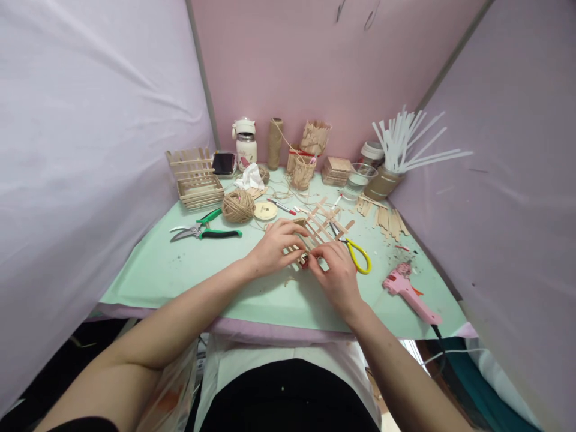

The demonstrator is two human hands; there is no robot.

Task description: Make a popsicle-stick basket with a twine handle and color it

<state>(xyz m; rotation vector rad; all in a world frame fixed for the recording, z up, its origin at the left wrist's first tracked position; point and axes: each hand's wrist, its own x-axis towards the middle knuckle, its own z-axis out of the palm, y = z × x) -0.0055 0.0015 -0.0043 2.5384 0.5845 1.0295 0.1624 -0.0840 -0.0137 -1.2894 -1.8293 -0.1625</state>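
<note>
Black clothing (292,396), hands (279,245) on stick frame (317,227), illegibly printed disc (266,210)

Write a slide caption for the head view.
Left hand and right hand at a wooden stick lattice, pink glue gun on the green tabletop.

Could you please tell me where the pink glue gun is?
In the head view, the pink glue gun lies at right on the green tabletop, right of the person's right hand and the yellow-handled tool.

a black garment (292,402) covers the torso — black sleeve (85,425) ending above the left elbow (135,360) — hands (275,248) bare
</note>
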